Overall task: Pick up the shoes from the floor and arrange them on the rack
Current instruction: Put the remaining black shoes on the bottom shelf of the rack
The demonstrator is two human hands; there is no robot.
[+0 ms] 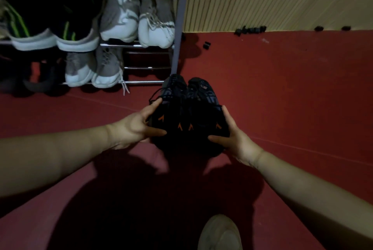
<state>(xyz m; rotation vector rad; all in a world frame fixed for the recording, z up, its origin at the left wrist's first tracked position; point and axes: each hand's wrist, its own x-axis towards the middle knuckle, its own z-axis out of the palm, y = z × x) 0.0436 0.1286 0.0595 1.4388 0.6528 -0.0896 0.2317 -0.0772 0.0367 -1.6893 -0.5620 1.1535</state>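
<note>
Shoes: black mesh lace-up pair with orange chevron marks (pixel 188 116), pressed side by side, left hand (pixel 134 126) and right hand (pixel 235 138) clamping outer flanks, arms outstretched.

No legible text, labels or numbers anywhere
</note>
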